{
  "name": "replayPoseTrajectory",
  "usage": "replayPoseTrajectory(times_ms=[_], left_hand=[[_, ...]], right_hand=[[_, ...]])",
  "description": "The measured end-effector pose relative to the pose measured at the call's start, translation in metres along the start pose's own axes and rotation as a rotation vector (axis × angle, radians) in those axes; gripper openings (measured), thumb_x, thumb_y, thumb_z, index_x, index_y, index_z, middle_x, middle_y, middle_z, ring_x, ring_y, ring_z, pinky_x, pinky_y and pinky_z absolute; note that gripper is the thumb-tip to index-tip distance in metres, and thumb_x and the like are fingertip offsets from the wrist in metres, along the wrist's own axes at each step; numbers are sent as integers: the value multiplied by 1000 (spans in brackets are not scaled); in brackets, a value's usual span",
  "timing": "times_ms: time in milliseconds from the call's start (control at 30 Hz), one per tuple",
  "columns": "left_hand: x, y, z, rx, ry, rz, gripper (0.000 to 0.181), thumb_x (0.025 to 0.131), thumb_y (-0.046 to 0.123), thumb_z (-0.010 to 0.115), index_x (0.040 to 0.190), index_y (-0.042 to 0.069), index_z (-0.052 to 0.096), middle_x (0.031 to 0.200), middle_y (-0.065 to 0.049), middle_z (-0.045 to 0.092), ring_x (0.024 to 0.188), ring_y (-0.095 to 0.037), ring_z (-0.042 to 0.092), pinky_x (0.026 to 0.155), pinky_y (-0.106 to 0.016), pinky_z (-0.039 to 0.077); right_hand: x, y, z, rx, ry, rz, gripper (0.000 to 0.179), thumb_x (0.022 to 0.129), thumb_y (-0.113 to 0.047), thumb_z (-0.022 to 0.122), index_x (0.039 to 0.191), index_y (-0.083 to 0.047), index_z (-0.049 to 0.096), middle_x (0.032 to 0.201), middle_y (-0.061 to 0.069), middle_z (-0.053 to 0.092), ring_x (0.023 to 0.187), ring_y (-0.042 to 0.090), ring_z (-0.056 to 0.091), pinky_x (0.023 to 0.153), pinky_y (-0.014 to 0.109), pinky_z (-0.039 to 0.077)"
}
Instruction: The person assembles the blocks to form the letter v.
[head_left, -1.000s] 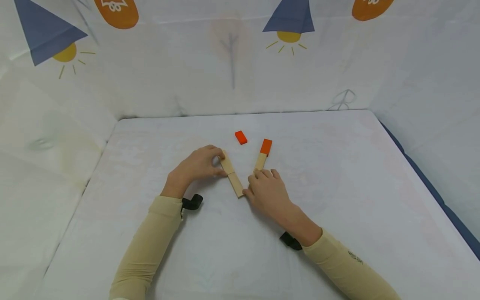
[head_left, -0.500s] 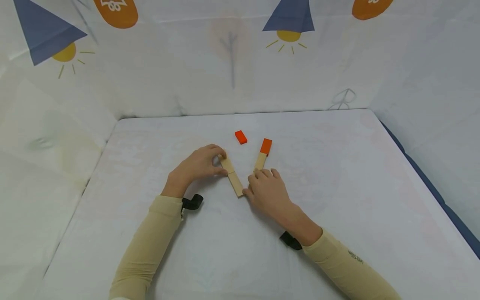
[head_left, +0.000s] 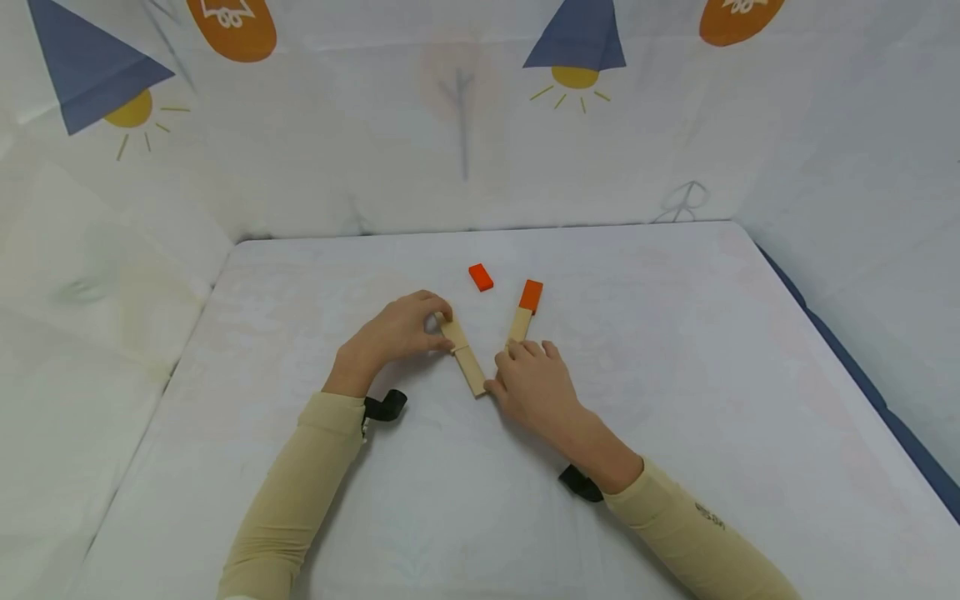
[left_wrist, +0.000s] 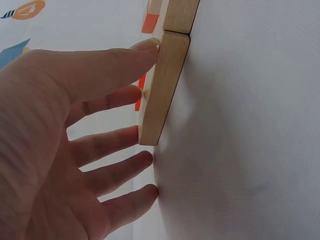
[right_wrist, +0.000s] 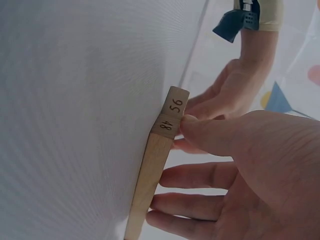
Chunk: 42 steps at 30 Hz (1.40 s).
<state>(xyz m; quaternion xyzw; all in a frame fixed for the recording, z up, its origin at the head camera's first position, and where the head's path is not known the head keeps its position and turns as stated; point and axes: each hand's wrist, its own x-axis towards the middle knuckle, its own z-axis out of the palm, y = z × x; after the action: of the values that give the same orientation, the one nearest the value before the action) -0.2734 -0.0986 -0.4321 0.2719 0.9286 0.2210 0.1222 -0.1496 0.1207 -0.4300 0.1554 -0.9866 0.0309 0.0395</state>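
Wooden blocks form a V on the white tabletop. Two lie end to end in its left side: the far block point(head_left: 455, 332) and the near block point(head_left: 471, 372). My left hand point(head_left: 393, 333) holds the far one, thumb at its near side and fingers around its far end. On the V's right side, a wooden block point(right_wrist: 150, 170) sits between the thumb and fingers of my right hand point(head_left: 540, 392), which covers much of it from above. The thumb presses near its end, marked 48. That end meets another block end point(right_wrist: 176, 100) with a number on it.
An orange block point(head_left: 531, 296) caps the far end of the V's right side. Another orange block point(head_left: 481, 277) lies loose, farther back and left of it. White printed fabric point(head_left: 337, 150) walls the back and sides of the tabletop point(head_left: 660, 358).
Both hands stay almost in place. My left fingers have shifted slightly over the far end of the left wooden block; the right hand and orange blocks keep their positions.
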Motion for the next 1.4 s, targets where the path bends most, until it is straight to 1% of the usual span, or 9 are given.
replayPoseTrajectory(times_ms=[167, 400, 633, 700, 800, 1000, 1167, 1267, 1400], left_hand=[[1, 0, -2, 8, 6, 14, 39, 84, 38, 79, 116, 21, 65, 134, -1, 57, 122, -23, 55, 106, -44, 45], [2, 0, -3, 16, 4, 22, 35, 85, 37, 78, 114, 21, 66, 132, -1, 59, 121, -22, 56, 105, -44, 46], [7, 3, -4, 57, 11, 28, 31, 88, 38, 74, 113, 22, 68, 128, 1, 62, 120, -22, 57, 103, -43, 46], [10, 4, -5, 75, 18, 24, 31, 89, 41, 73, 113, 23, 68, 130, 1, 61, 121, -22, 57, 103, -44, 46], [13, 5, -5, 91, 28, 13, 35, 90, 44, 70, 119, 24, 66, 134, 2, 60, 120, -23, 58, 101, -46, 47], [24, 10, -4, 111, 55, -3, 41, 91, 45, 67, 128, 27, 62, 139, 3, 57, 111, -22, 60, 95, -46, 50], [34, 15, -4, 138, 61, -25, 44, 90, 49, 66, 130, 31, 60, 141, 3, 55, 113, -22, 60, 93, -47, 51], [41, 17, -5, 158, 77, -35, 47, 89, 51, 66, 131, 32, 60, 143, 3, 54, 116, -24, 60, 93, -47, 52], [51, 19, -8, 176, 104, -27, 45, 89, 53, 65, 130, 33, 60, 142, 3, 55, 113, -25, 62, 89, -46, 53]], right_hand=[[0, 0, -1, 1, 1, -3, 30, 94, -41, 66, 99, -11, 68, 111, 7, 69, 116, 29, 62, 101, 51, 44], [-1, -2, -3, 2, -24, 5, 31, 94, -39, 66, 103, -10, 69, 113, 8, 68, 118, 29, 61, 105, 52, 43], [-4, 0, -2, 9, -11, 8, 29, 94, -40, 66, 97, -11, 68, 114, 7, 69, 118, 28, 61, 104, 51, 43], [-3, 0, -1, 8, -8, 9, 28, 94, -40, 67, 96, -12, 68, 112, 6, 69, 118, 28, 61, 104, 51, 43], [-2, 0, -2, 9, -18, 12, 28, 94, -40, 66, 96, -13, 67, 113, 6, 69, 119, 27, 61, 106, 53, 42], [-2, -1, -2, -1, -21, 6, 31, 94, -42, 65, 102, -12, 69, 120, 6, 69, 122, 27, 60, 110, 55, 38], [-2, -1, -1, -10, -25, 4, 33, 94, -42, 65, 107, -11, 70, 121, 7, 69, 121, 27, 60, 110, 56, 38], [-2, -1, -1, -14, -27, 4, 33, 94, -41, 65, 108, -11, 70, 122, 8, 68, 121, 27, 60, 110, 56, 38], [-2, 0, -2, -17, -30, 2, 33, 94, -42, 65, 107, -12, 70, 123, 8, 68, 121, 28, 60, 110, 56, 38]])
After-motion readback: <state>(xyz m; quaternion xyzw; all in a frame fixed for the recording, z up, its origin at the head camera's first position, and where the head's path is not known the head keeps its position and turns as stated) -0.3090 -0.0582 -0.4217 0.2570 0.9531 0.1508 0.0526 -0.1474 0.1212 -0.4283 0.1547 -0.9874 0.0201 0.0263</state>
